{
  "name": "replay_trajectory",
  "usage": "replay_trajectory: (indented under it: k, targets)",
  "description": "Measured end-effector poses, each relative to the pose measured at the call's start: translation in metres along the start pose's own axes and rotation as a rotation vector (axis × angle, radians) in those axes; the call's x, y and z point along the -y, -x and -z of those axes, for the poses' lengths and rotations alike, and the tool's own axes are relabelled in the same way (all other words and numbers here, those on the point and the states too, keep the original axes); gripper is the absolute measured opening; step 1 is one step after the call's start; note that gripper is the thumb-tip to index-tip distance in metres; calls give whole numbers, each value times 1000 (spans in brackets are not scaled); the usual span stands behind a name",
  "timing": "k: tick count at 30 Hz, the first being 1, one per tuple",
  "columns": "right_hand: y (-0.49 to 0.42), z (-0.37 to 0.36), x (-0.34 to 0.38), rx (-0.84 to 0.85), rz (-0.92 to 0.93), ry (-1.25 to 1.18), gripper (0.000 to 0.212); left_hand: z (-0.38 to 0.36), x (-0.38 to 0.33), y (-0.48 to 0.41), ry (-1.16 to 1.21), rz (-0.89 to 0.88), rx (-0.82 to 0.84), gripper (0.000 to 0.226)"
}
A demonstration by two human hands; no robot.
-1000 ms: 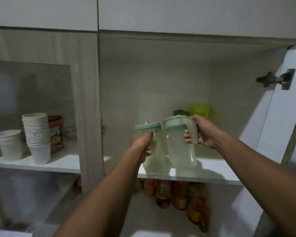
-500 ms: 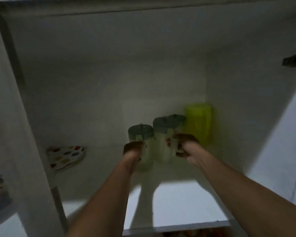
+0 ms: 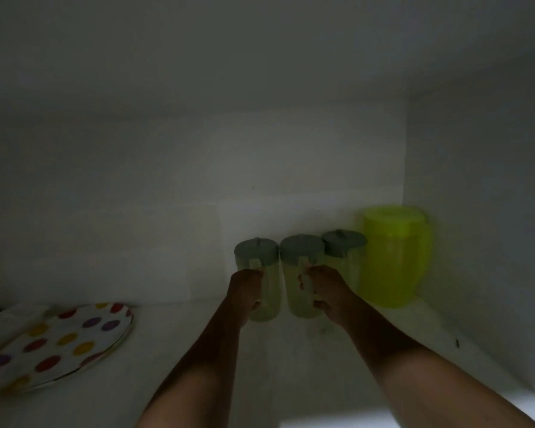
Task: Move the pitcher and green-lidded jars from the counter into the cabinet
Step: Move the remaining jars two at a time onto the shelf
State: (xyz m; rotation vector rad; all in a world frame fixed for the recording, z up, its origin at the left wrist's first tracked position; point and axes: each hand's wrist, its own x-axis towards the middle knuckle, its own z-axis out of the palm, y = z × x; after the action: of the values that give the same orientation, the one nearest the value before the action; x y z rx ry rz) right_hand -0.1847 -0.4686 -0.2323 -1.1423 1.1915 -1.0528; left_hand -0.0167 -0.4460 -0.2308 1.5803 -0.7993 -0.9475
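Deep inside the dim cabinet, three pale jars with green lids stand in a row near the back wall. My left hand (image 3: pixel 246 290) grips the handle of the left jar (image 3: pixel 258 274). My right hand (image 3: pixel 323 291) grips the handle of the middle jar (image 3: pixel 300 273). A third green-lidded jar (image 3: pixel 345 257) stands behind and right of it, touching or nearly touching. The bright yellow-green pitcher (image 3: pixel 394 257) sits upright in the back right corner. Both held jars are upright, at or just above the shelf (image 3: pixel 179 350).
A polka-dot plate (image 3: pixel 59 344) lies tilted on the shelf at the left, over a pale cloth-like thing. The cabinet's right wall (image 3: pixel 476 211) stands close beside the pitcher. The back wall is right behind the jars.
My hands have carried the two jars from the shelf's front edge deep to the back, beside the third jar and pitcher. The view has moved into the cabinet.
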Motion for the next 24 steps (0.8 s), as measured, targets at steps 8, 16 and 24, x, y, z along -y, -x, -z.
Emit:
replay_trajectory:
  k: [8,16,24]
  targets:
    - [-11,-2,9,-51,-14,111,50,3,-5,-1,-238,-90,-36,48]
    - [54,20,13,-59,199,449,35,28,5,81,-305,-266,-173,39]
    - [197,16,-19,177,329,454,5,60,45,223,-259,-355,-199,14]
